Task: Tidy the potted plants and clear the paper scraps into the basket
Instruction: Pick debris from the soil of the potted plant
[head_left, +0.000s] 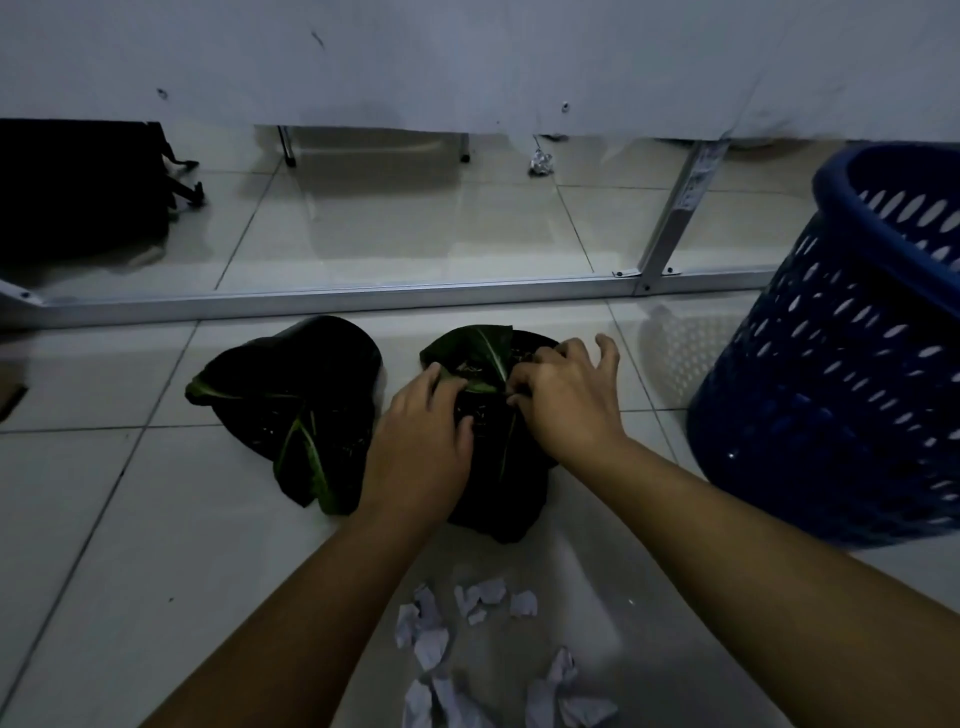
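Two black potted plants with dark green leaves sit on the tiled floor. The left pot (291, 395) stands untouched. Both hands are on the right pot (498, 499): my left hand (421, 447) rests on its near left rim with fingertips on a leaf (480, 351), and my right hand (563, 395) pinches the foliage at the pot's top, its outer fingers spread. Several crumpled white paper scraps (441, 629) lie on the floor near me, below the pots. A blue perforated basket (852, 395) stands tilted at the right.
A white metal frame rail (363, 301) runs across the floor behind the pots, with an upright leg (675, 218) at the right. A black bag (78, 192) lies at the far left. One crumpled scrap (541, 163) lies by the wall.
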